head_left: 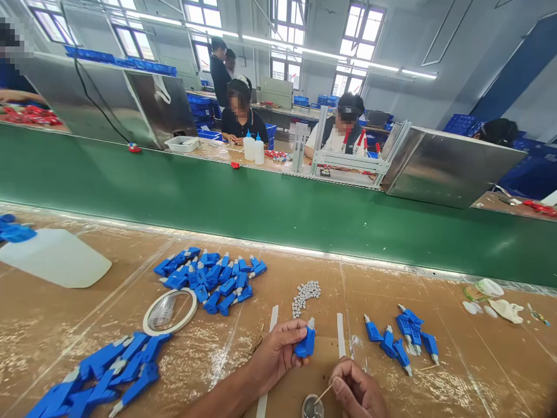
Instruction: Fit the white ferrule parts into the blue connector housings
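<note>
Between the thumb and fingers of my left hand (281,351) is a blue plastic part (307,342) with a pale grey tip pointing up. My right hand (354,389) pinches a thin wooden stick (324,393). The stick's lower end is inside a small round cup (312,407) at the bottom edge; what the cup contains is hard to make out. Just beyond my left hand lies a small heap of light grey pieces (306,297). To the right of my hands, several similar blue parts (389,341) with grey tips rest on the cardboard-covered table.
A big pile of blue parts (213,276) lies left, with larger blue pieces (104,371) nearer me. A tape roll (191,316), white bottle (56,258) and tipped jar (483,289) are also there. Beyond runs a green belt (261,203), with people working across it.
</note>
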Demonstrator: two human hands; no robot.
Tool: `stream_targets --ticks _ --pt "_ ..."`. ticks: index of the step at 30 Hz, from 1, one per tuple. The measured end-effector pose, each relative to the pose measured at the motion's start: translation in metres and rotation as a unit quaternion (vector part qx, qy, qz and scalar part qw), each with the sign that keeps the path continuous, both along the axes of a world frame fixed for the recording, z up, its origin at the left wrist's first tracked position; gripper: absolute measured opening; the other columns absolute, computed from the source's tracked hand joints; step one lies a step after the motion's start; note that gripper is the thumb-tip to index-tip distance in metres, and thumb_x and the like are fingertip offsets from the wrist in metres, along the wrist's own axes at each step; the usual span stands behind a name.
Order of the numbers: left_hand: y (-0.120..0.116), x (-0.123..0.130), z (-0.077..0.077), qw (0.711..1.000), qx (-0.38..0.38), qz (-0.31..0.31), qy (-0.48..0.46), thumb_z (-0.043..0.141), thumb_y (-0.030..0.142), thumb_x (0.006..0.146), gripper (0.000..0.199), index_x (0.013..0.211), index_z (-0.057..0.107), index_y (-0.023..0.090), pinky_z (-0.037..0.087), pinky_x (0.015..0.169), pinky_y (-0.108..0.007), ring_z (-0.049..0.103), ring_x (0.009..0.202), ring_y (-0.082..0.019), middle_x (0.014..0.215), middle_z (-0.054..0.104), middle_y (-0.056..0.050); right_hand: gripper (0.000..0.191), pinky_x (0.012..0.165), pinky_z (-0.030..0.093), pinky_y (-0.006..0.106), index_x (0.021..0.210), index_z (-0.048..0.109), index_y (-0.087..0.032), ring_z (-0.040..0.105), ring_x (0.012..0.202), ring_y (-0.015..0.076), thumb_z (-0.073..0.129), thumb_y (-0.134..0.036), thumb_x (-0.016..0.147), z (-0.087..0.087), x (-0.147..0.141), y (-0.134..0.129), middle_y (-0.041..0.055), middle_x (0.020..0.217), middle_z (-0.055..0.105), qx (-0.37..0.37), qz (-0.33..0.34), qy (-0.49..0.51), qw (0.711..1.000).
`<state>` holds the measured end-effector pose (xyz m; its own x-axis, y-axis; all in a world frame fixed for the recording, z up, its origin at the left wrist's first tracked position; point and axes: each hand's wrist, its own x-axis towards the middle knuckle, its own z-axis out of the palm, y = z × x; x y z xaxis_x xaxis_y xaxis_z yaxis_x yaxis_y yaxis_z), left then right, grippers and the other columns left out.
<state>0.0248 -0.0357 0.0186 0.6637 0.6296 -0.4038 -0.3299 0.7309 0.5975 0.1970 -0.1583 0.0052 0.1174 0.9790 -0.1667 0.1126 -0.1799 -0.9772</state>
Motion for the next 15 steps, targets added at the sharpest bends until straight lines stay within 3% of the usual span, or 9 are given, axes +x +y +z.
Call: stream_targets --ticks 3,7,11,13,15 --pt "0.001 0.000 -0.002 1.000 0.003 -0.006 -0.003 0.085 0.045 0.058 0.042 0.075 0.065 0.012 0.037 0.042 -0.017 0.054 0.044 -0.007 0.057 0.059 0.002 0.044 0.043 0.038 0.018 0.081 0.066 -0.019 0.049 0.058 0.0124 0.065 -0.062 0.084 0.003 0.004 0.005 0.0005 0.073 0.057 -0.022 -0.009 0.112 0.993" --pt "0.001 0.000 -0.002 1.000 0.015 -0.021 0.002 0.082 0.047 0.062 0.040 0.071 0.064 0.012 0.034 0.039 -0.016 0.053 0.041 -0.007 0.052 0.057 0.002 0.039 0.043 0.043 0.017 0.083 0.069 -0.018 0.054 0.059 0.0120 0.067 -0.057 0.085 0.018 0.001 0.014 0.0039 0.078 0.065 0.007 -0.018 0.151 0.988" --pt "0.000 0.002 -0.001 1.000 0.017 -0.025 0.002 0.082 0.048 0.061 0.042 0.060 0.056 0.015 0.029 0.037 -0.017 0.053 0.040 -0.008 0.049 0.053 0.003 0.035 0.052 0.050 0.021 0.082 0.070 -0.020 0.058 0.059 0.0134 0.063 -0.054 0.090 0.041 -0.009 0.023 0.0034 0.075 0.068 0.080 -0.105 0.035 0.991" --pt "0.001 0.003 -0.001 0.999 0.020 -0.028 0.004 0.081 0.049 0.061 0.042 0.059 0.055 0.015 0.028 0.036 -0.017 0.052 0.040 -0.008 0.048 0.052 0.003 0.032 0.056 0.052 0.022 0.085 0.071 -0.022 0.059 0.058 0.0134 0.060 -0.052 0.092 0.049 -0.014 0.028 0.0023 0.076 0.069 0.130 -0.157 -0.051 0.978" --pt "0.001 0.003 -0.001 0.999 0.024 -0.032 0.006 0.080 0.049 0.062 0.042 0.058 0.055 0.015 0.027 0.036 -0.018 0.052 0.040 -0.008 0.048 0.052 0.003 0.027 0.058 0.053 0.023 0.089 0.071 -0.024 0.063 0.060 0.0149 0.059 -0.048 0.094 0.053 -0.017 0.032 0.0023 0.079 0.071 0.188 -0.161 -0.127 0.960"
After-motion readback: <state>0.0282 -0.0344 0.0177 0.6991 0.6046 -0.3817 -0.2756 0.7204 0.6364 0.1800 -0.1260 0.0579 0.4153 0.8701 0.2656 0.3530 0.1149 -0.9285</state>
